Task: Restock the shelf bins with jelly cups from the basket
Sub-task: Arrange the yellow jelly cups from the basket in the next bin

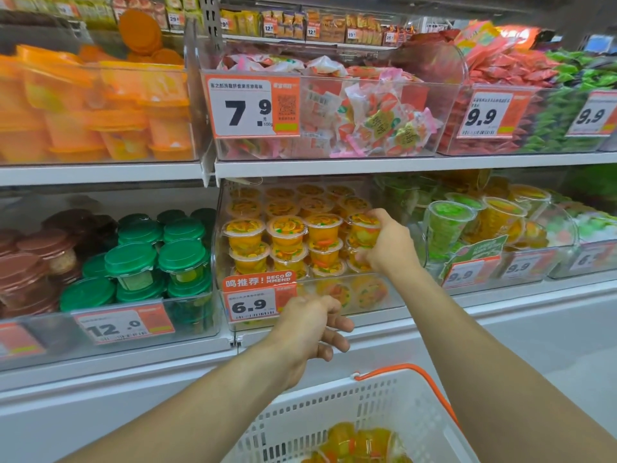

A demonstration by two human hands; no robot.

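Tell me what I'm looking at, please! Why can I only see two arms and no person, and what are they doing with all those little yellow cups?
The camera sits on the person's head and looks down, so you see only their arms, as if through their eyes. There is just this one picture.

They stand at a shop shelf. The right hand holds yellow jelly cups at the right side of a clear bin, where many more are stacked in rows. The left hand is in front of that bin, beside the 6.9 price tag, with curled fingers; I can't tell whether it holds anything.

At the bottom is a white basket with an orange handle, with more yellow cups inside. Neighbouring bins hold green-lidded cups and other sweets.
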